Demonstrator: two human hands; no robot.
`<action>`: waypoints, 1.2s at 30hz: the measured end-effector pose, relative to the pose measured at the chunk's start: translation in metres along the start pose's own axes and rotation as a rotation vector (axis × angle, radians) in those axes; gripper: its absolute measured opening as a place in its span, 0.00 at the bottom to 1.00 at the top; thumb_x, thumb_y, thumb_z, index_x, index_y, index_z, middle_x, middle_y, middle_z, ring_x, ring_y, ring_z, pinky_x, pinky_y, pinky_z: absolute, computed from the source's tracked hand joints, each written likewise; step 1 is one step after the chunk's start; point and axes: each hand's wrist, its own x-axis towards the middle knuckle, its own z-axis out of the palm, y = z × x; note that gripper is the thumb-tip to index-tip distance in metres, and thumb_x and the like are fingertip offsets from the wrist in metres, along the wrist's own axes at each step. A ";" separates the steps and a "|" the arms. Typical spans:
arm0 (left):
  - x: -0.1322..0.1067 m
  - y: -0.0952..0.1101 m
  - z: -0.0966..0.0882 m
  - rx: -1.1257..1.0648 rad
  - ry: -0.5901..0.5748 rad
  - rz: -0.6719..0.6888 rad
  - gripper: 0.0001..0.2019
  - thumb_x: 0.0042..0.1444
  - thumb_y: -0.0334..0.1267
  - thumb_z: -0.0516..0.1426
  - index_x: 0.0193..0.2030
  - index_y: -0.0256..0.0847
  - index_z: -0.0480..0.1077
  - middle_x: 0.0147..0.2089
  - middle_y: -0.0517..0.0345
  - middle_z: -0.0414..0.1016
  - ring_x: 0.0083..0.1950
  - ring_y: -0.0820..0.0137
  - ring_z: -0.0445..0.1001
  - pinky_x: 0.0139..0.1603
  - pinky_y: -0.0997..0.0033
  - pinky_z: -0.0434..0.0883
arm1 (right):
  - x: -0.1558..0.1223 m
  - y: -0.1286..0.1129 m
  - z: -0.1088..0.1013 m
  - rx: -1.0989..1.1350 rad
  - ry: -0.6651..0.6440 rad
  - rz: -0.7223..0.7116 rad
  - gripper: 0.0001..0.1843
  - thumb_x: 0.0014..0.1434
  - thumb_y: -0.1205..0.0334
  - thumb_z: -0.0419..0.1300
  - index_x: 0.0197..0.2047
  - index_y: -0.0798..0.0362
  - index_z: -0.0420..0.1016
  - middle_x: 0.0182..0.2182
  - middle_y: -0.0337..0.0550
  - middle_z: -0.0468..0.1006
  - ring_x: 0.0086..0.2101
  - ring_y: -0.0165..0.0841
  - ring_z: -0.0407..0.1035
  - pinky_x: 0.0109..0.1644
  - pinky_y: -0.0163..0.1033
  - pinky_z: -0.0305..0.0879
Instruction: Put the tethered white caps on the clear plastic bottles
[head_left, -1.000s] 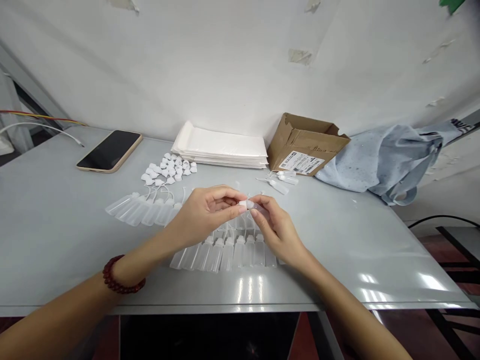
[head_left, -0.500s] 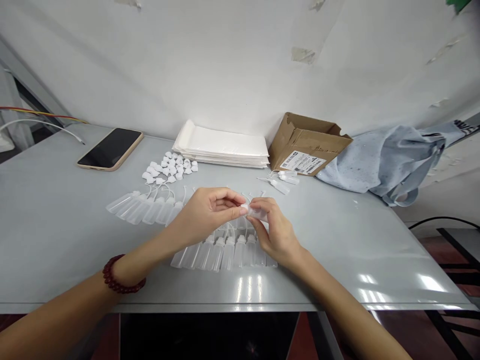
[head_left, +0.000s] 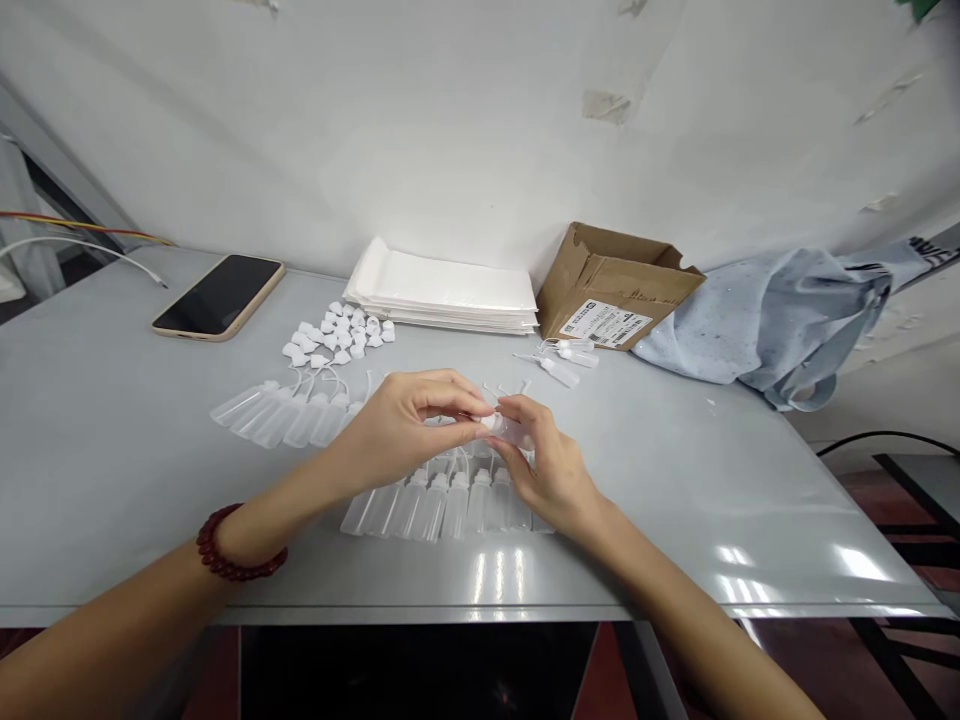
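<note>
Between my fingers and thumb, my right hand (head_left: 551,455) grips the body of a small clear plastic squeeze bottle (head_left: 514,431), lying sideways above the table. The fingertips of my left hand (head_left: 420,425) are pinched on the white cap (head_left: 489,422) at the bottle's left end; the fingers partly cover it. Below the hands lies a row of similar bottles (head_left: 457,505) with white caps and thin bent tubes. Another fanned group of bottles (head_left: 281,415) rests to the left, partly behind my left hand. Loose white caps (head_left: 341,332) are piled farther back.
White padded envelopes (head_left: 450,290) are stacked at the wall, beside an open cardboard box (head_left: 615,285). A few bottles (head_left: 560,372) lie before the box. A phone (head_left: 220,297) is at the left, a light blue cloth bag (head_left: 772,320) at the right. The grey table (head_left: 720,480) has a straight front edge.
My left fingers have shifted slightly on the cap, with the fingertips straighter and closer together. The bottle stays in my right hand, almost in place.
</note>
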 end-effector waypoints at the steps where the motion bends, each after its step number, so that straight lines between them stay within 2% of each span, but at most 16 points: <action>1: 0.000 0.000 0.000 0.022 -0.007 0.016 0.05 0.53 0.31 0.62 0.36 0.41 0.79 0.39 0.58 0.77 0.38 0.73 0.75 0.35 0.78 0.73 | 0.000 -0.001 0.000 0.008 -0.024 0.032 0.21 0.64 0.67 0.53 0.58 0.47 0.53 0.45 0.50 0.73 0.42 0.39 0.74 0.38 0.41 0.73; 4: 0.000 -0.001 -0.001 0.037 -0.033 0.022 0.05 0.54 0.31 0.62 0.36 0.41 0.79 0.40 0.58 0.77 0.37 0.74 0.74 0.34 0.79 0.71 | 0.001 -0.003 -0.003 0.038 -0.065 0.087 0.20 0.64 0.66 0.53 0.57 0.48 0.54 0.40 0.47 0.75 0.35 0.36 0.74 0.34 0.39 0.72; 7: 0.000 -0.003 -0.001 0.028 -0.051 0.014 0.05 0.55 0.33 0.61 0.37 0.43 0.79 0.39 0.59 0.77 0.37 0.75 0.74 0.34 0.79 0.71 | 0.004 -0.007 -0.008 0.064 -0.080 0.067 0.14 0.63 0.64 0.54 0.52 0.52 0.60 0.39 0.48 0.75 0.35 0.35 0.72 0.35 0.39 0.70; 10: 0.000 -0.004 -0.001 -0.009 -0.065 -0.009 0.05 0.55 0.35 0.61 0.37 0.43 0.79 0.39 0.60 0.77 0.38 0.74 0.74 0.37 0.78 0.72 | 0.009 -0.010 -0.014 0.099 -0.122 0.060 0.09 0.66 0.64 0.50 0.48 0.55 0.64 0.35 0.47 0.73 0.33 0.34 0.69 0.36 0.39 0.68; 13: 0.001 -0.003 0.000 -0.099 -0.076 -0.102 0.06 0.55 0.38 0.62 0.39 0.42 0.77 0.40 0.59 0.78 0.42 0.71 0.76 0.43 0.74 0.74 | 0.010 -0.011 -0.016 0.106 -0.127 0.057 0.10 0.67 0.66 0.46 0.46 0.55 0.66 0.31 0.44 0.70 0.31 0.32 0.66 0.36 0.38 0.66; 15: 0.001 -0.003 -0.001 -0.130 -0.059 -0.181 0.11 0.53 0.41 0.63 0.42 0.41 0.75 0.41 0.57 0.78 0.45 0.68 0.76 0.46 0.69 0.75 | 0.010 -0.011 -0.015 0.081 -0.119 0.041 0.09 0.67 0.67 0.46 0.46 0.54 0.66 0.31 0.43 0.69 0.30 0.32 0.66 0.35 0.37 0.65; 20: 0.002 -0.004 -0.003 -0.155 -0.069 -0.318 0.20 0.51 0.43 0.64 0.47 0.40 0.66 0.40 0.56 0.77 0.43 0.65 0.77 0.46 0.62 0.76 | 0.008 -0.009 -0.012 0.026 -0.126 -0.011 0.09 0.66 0.67 0.47 0.46 0.55 0.65 0.33 0.46 0.70 0.32 0.34 0.65 0.35 0.39 0.64; 23: 0.001 -0.004 0.000 -0.147 -0.059 -0.244 0.19 0.52 0.42 0.64 0.47 0.40 0.65 0.39 0.58 0.76 0.43 0.67 0.77 0.47 0.63 0.76 | 0.008 -0.010 -0.013 0.106 -0.154 0.079 0.09 0.66 0.65 0.47 0.46 0.56 0.65 0.34 0.46 0.71 0.32 0.33 0.66 0.35 0.38 0.63; 27: -0.003 -0.004 0.006 0.039 -0.020 -0.038 0.13 0.56 0.39 0.60 0.46 0.41 0.66 0.41 0.59 0.75 0.46 0.70 0.76 0.53 0.65 0.74 | 0.011 -0.013 -0.017 0.352 -0.204 0.361 0.10 0.67 0.61 0.48 0.43 0.55 0.68 0.31 0.41 0.72 0.30 0.30 0.65 0.35 0.36 0.61; 30: -0.004 -0.006 0.008 0.132 -0.034 0.053 0.12 0.57 0.38 0.59 0.47 0.41 0.67 0.42 0.59 0.75 0.46 0.70 0.75 0.53 0.67 0.74 | 0.014 -0.014 -0.018 0.519 -0.230 0.507 0.11 0.66 0.58 0.50 0.40 0.55 0.69 0.29 0.38 0.70 0.29 0.29 0.64 0.34 0.35 0.59; 33: -0.002 -0.006 0.006 0.119 -0.029 0.035 0.12 0.57 0.40 0.59 0.47 0.41 0.69 0.43 0.58 0.76 0.46 0.69 0.75 0.51 0.68 0.75 | 0.015 -0.013 -0.018 0.570 -0.229 0.548 0.12 0.66 0.56 0.50 0.39 0.54 0.69 0.27 0.37 0.69 0.28 0.28 0.62 0.32 0.35 0.58; 36: -0.001 -0.004 0.005 0.103 -0.025 -0.055 0.10 0.56 0.42 0.59 0.42 0.40 0.72 0.42 0.57 0.77 0.44 0.68 0.76 0.47 0.69 0.75 | 0.014 -0.013 -0.017 0.509 -0.182 0.493 0.11 0.66 0.56 0.50 0.40 0.54 0.67 0.29 0.39 0.70 0.30 0.29 0.64 0.34 0.36 0.59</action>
